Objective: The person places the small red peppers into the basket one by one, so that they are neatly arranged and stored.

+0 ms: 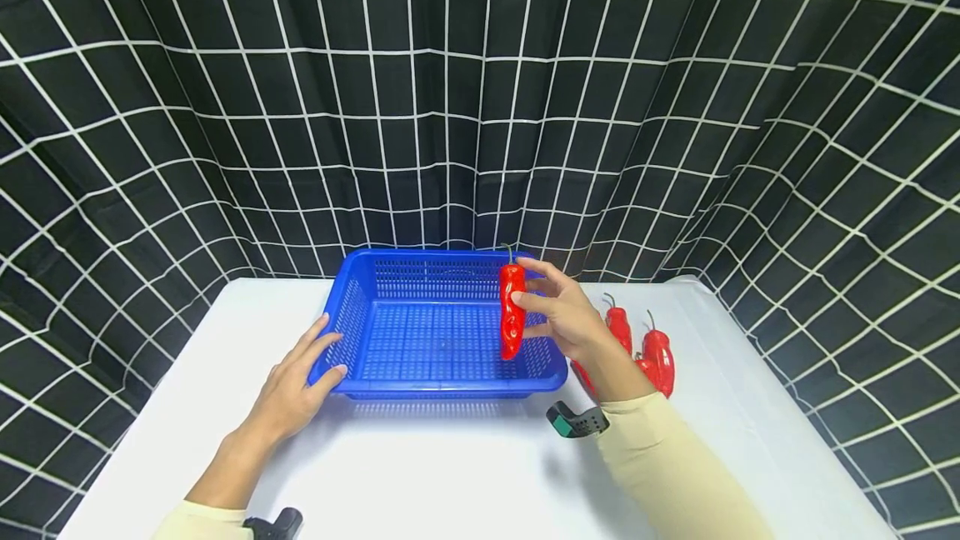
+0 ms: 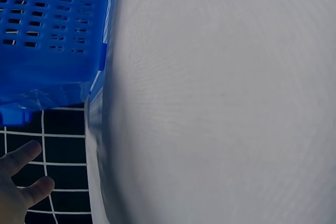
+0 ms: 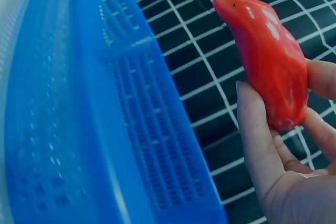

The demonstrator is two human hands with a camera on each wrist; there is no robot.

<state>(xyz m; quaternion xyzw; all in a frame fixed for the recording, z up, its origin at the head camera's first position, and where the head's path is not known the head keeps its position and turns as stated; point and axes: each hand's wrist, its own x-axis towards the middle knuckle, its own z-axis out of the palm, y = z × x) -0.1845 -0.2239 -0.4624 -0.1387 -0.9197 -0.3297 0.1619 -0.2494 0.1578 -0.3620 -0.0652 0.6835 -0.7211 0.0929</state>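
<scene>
My right hand (image 1: 564,311) pinches a glossy red pepper (image 1: 512,311) between thumb and fingers. The pepper stands upright, green stem at the top, over the right end of a blue plastic basket (image 1: 442,385). From the right wrist view, the same pepper (image 3: 273,61) appears with its rounded tip angled away from the fingers. The floor of the basket shows bare mesh. At the basket's left side is my left hand (image 1: 288,390), fingers spread and fingertips right at the rim; in the left wrist view only part of this hand (image 2: 21,182) shows.
Several more red peppers (image 1: 658,357) lie on the white table (image 1: 450,473) to the right of the basket, partly hidden behind my right forearm. A black curtain with a white grid (image 1: 420,107) hangs behind the table and along its sides.
</scene>
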